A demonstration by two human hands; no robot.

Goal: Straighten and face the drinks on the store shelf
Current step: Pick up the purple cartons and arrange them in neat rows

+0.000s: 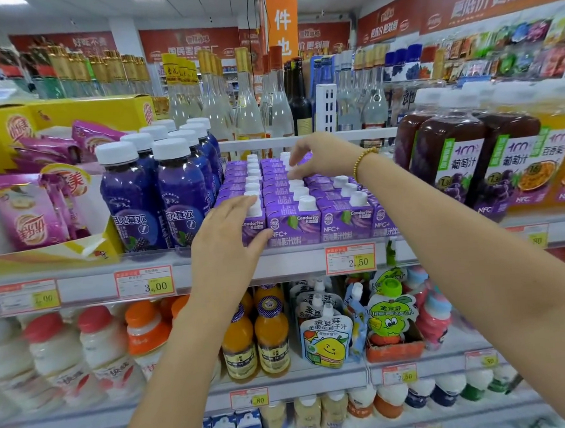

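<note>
While the left hand (230, 240) lies on the front-left carton (255, 231), fingers fairly straight over its top beside the white cap and thumb laid on the printed face, the right hand (324, 158) reaches farther back along the block. Its fingers and thumb curl down onto the cap of a middle-row carton (291, 169) and seem to pinch it, though the hand hides most of that carton.

The purple Condorito juice cartons (308, 220) stand packed in rows on the upper shelf (277, 263). They sit between the blue berry drink bottles (181, 200) on the person's left and the big grape juice bottles (450, 160) on the right, above the 2.50 price tag (350, 259). The front row sits near the shelf lip with labels outward.

These look like small filled paperboard cartons: light enough for one hand and stiff at the edges, but with walls that would give under a squeeze (a hard pinch could dent a panel). The cap offers a firm point for nudging or turning, yet a strong pull there would probably tip the carton into its neighbours. A safer hold is likely across the two side walls near the top, or a flat push on the face. The smooth board should slide easily, and packed this tight, one shoved carton will likely shift others.
</note>
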